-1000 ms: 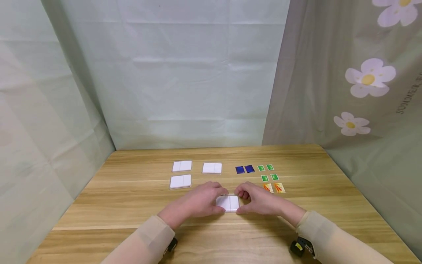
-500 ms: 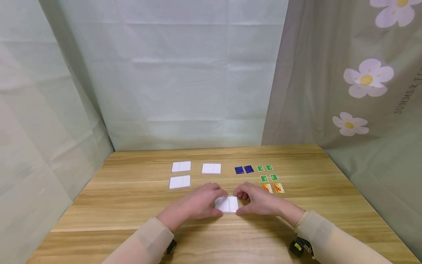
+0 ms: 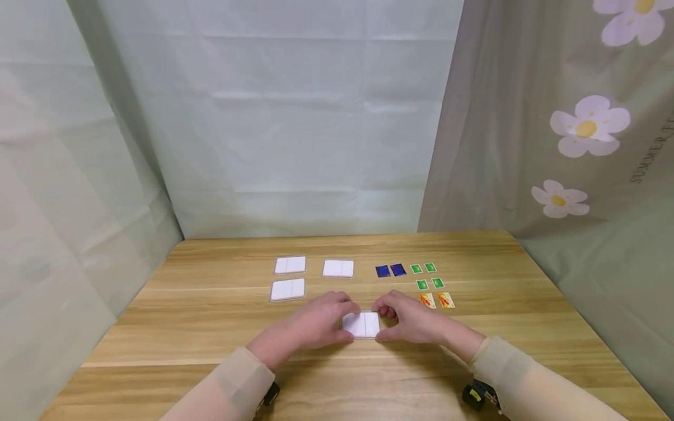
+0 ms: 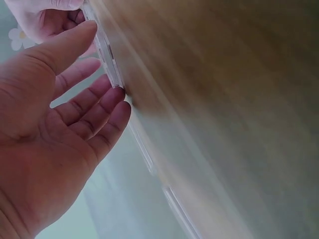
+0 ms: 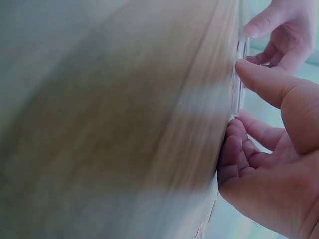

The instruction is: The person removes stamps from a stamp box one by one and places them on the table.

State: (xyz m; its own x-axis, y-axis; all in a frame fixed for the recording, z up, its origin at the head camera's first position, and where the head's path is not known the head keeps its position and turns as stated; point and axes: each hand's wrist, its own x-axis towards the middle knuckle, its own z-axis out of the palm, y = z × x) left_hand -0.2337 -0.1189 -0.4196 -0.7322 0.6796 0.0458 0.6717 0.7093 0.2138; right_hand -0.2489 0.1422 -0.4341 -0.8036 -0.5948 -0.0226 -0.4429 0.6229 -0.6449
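Note:
In the head view, a clear flat case (image 3: 372, 324) with a white, line-divided face lies on the table before me. My left hand (image 3: 320, 320) holds its left end, thumb at the near edge and index finger at the far edge. At the right end, my right hand (image 3: 413, 318) grips the same case between thumb and index finger, the other fingers curled. Edge-on, the case (image 4: 105, 55) shows beside the left fingertips in the left wrist view. The right wrist view has the right hand (image 5: 284, 134) at the case (image 5: 236, 92), partly covering it.
Three similar white-faced cases (image 3: 290, 265) lie farther back on the wooden table (image 3: 210, 327). Two dark blue square cards (image 3: 398, 269), several green cards (image 3: 430, 267) and two orange-yellow cards (image 3: 445, 300) lie at the right. Pale cloth (image 3: 316, 128) hangs behind the table.
The left hand has shifted very slightly left along the case. The right hand keeps its place at the right end, and the other cases and cards have not moved.

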